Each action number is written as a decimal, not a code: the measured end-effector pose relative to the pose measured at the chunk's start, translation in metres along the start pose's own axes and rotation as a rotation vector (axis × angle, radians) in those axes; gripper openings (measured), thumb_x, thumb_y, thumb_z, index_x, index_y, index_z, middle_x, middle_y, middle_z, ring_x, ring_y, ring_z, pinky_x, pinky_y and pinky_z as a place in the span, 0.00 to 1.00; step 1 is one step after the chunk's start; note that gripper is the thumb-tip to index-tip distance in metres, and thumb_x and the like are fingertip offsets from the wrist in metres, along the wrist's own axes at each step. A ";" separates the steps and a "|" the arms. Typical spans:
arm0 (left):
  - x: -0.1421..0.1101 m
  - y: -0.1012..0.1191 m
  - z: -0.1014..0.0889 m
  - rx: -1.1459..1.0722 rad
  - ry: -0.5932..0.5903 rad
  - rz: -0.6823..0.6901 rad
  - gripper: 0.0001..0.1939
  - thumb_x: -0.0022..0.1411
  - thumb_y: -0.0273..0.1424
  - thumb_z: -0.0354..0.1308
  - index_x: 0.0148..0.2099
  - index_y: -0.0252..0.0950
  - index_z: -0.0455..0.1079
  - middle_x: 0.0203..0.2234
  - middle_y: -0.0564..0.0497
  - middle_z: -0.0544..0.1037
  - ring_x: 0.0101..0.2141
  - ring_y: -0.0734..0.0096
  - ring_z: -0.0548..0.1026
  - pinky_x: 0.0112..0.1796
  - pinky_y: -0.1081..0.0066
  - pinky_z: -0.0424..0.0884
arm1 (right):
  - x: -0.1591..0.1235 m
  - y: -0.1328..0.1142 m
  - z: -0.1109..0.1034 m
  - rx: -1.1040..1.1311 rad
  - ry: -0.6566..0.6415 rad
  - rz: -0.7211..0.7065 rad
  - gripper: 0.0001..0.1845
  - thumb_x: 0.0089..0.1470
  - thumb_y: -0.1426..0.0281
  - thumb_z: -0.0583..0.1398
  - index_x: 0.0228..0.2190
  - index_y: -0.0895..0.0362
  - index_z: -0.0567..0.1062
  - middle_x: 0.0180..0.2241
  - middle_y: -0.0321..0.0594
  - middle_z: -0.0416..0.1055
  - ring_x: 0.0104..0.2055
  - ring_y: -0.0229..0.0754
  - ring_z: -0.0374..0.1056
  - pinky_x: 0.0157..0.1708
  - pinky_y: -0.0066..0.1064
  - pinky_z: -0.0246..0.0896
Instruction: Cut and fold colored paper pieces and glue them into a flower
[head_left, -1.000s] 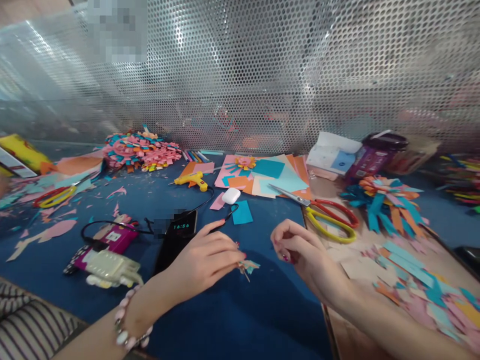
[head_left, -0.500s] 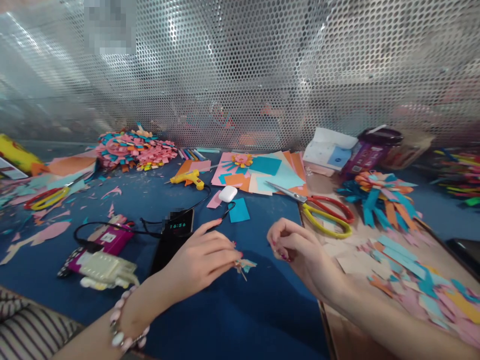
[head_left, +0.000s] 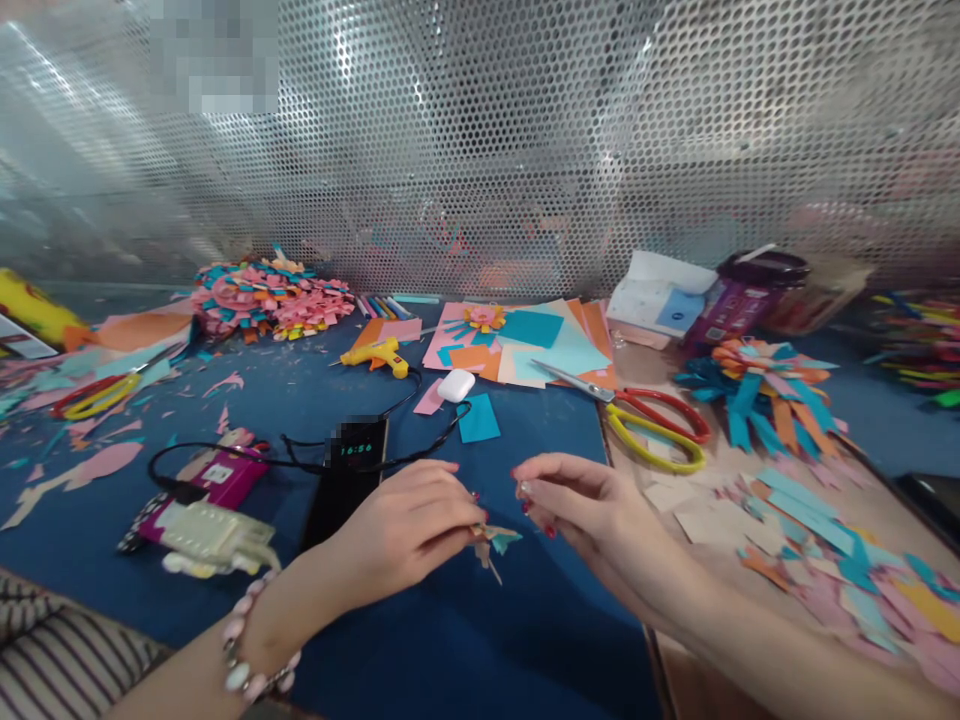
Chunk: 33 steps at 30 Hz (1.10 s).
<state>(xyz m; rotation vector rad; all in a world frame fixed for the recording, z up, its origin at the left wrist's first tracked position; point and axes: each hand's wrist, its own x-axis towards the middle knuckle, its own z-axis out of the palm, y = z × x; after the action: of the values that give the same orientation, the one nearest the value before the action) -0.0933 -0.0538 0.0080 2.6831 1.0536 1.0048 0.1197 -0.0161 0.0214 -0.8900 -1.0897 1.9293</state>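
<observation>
My left hand pinches a small paper piece of teal, pink and beige strips just above the blue table. My right hand hovers right beside it, fingers stretched toward the piece, fingertips a short way from it and holding nothing I can see. A black phone with a lit clock lies just behind my left hand. Red-and-yellow scissors rest behind my right hand.
A yellow glue gun, white earbud case, coloured paper sheets and a pile of paper flowers lie farther back. Paper strips cover a brown board at right. A perforated metal screen closes the back.
My right hand has uncurled and reached left toward the paper piece. My left hand has stayed in place, still pinching it.
</observation>
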 end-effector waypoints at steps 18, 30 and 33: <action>0.000 0.000 -0.001 0.004 -0.051 0.001 0.05 0.60 0.23 0.57 0.40 0.35 0.71 0.32 0.52 0.78 0.36 0.74 0.76 0.51 0.62 0.69 | -0.004 0.005 0.001 0.095 -0.004 0.053 0.08 0.46 0.67 0.68 0.27 0.59 0.78 0.25 0.35 0.68 0.26 0.30 0.59 0.28 0.24 0.53; 0.001 0.002 -0.002 0.003 -0.048 0.000 0.05 0.61 0.24 0.57 0.40 0.35 0.71 0.31 0.52 0.78 0.35 0.75 0.76 0.50 0.61 0.70 | -0.006 0.003 0.002 0.053 -0.022 0.039 0.14 0.50 0.62 0.65 0.25 0.59 0.71 0.26 0.36 0.64 0.27 0.33 0.56 0.29 0.26 0.51; 0.001 0.002 -0.001 0.006 -0.046 0.004 0.05 0.60 0.24 0.57 0.39 0.35 0.71 0.30 0.53 0.78 0.34 0.75 0.76 0.50 0.62 0.70 | -0.006 0.002 0.001 0.058 -0.026 0.036 0.15 0.50 0.61 0.65 0.24 0.59 0.71 0.26 0.35 0.63 0.27 0.33 0.55 0.28 0.26 0.50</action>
<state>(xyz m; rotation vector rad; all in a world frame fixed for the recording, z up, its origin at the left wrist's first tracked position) -0.0923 -0.0551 0.0104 2.7000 1.0453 0.9367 0.1209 -0.0223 0.0210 -0.8610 -1.0339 1.9969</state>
